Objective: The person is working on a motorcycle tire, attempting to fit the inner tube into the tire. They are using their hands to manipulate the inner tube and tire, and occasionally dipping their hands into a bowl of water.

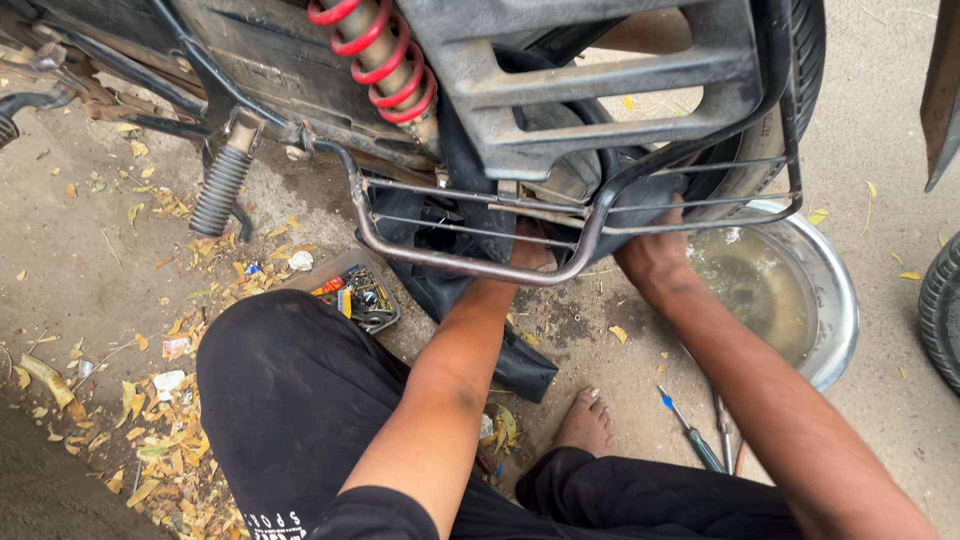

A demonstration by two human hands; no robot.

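A motorcycle's rear end fills the top of the view, with a red coil shock (380,55), a grey carrier rack (590,70) and a metal guard frame (470,262). My left hand (530,255) reaches behind the guard frame, its fingers hidden among a black rubber inner tube (455,295). My right hand (655,250) grips the same black tube beside the rear tyre (770,150). A loose fold of the tube (525,370) lies on the ground under my left forearm.
A steel basin of murky water (830,300) sits at the right. A small tray of bits (360,295) lies near my knee. A blue-handled screwdriver (690,430) and other tools lie by my bare foot (588,420). A footrest (220,190) hangs at left. Another tyre (942,310) is at the right edge.
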